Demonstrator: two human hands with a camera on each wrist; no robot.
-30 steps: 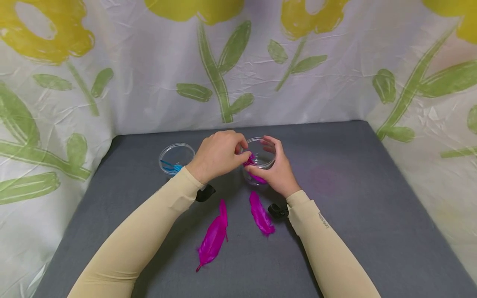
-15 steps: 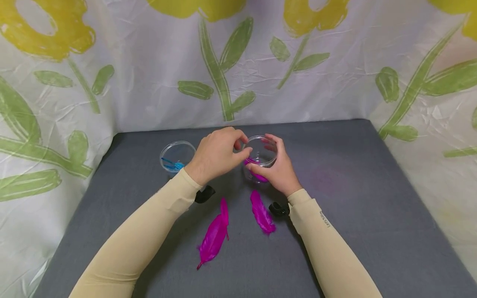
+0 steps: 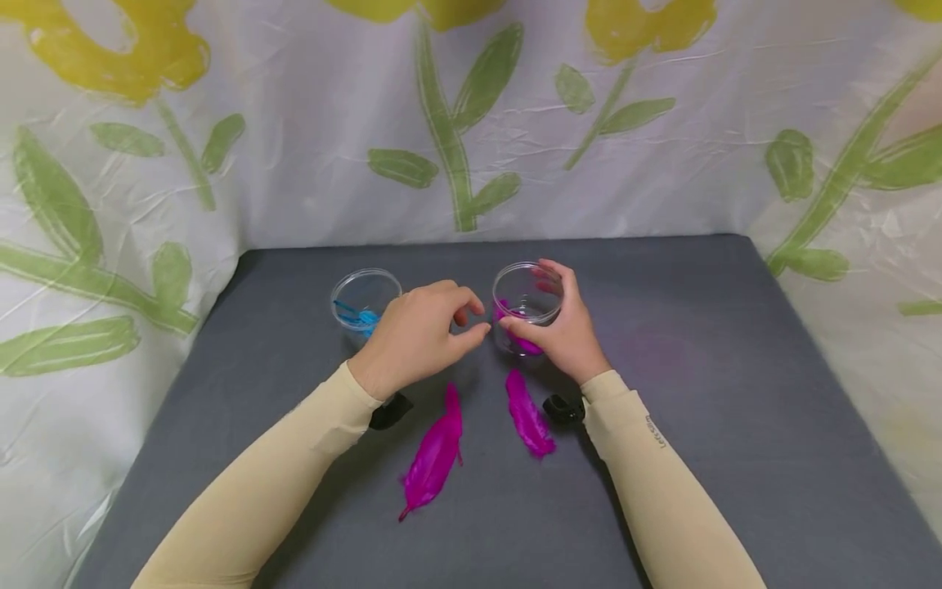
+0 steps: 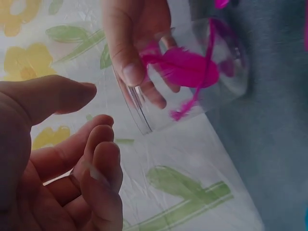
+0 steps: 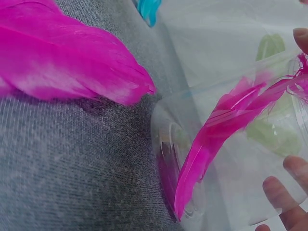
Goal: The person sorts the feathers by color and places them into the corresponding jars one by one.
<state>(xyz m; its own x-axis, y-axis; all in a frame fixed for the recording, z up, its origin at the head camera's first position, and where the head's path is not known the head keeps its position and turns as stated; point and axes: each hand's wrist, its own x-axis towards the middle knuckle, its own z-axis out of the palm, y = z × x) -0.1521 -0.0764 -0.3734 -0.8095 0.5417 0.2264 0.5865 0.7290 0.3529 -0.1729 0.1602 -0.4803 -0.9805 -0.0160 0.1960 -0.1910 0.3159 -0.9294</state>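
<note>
My right hand (image 3: 570,339) grips a clear plastic cup (image 3: 504,286) near its rim, thumb on the near side and fingers round the far side. Inside the cup lie magenta feathers (image 5: 211,127), leaning against the wall with wispy ends towards the rim. My left hand (image 3: 415,335) hovers just left of that cup, thumb and fingers apart and loosely bent, with nothing between them in the left wrist view. On the cloth below the hands are more magenta feathers: a larger one (image 3: 432,462) with a narrow one beside it, and a shorter feather (image 3: 528,415) near the right wrist.
Behind my left hand stands a second clear cup (image 3: 335,288) with bright blue pieces (image 3: 361,317) in it. A grey cloth (image 3: 699,458) covers the table. A flower-printed white curtain (image 3: 309,164) hangs along the back and sides.
My left hand has moved away from the cup's rim, down and to the left, off the magenta feather. The feather has sunk lower into the cup. My right hand still holds the cup.
</note>
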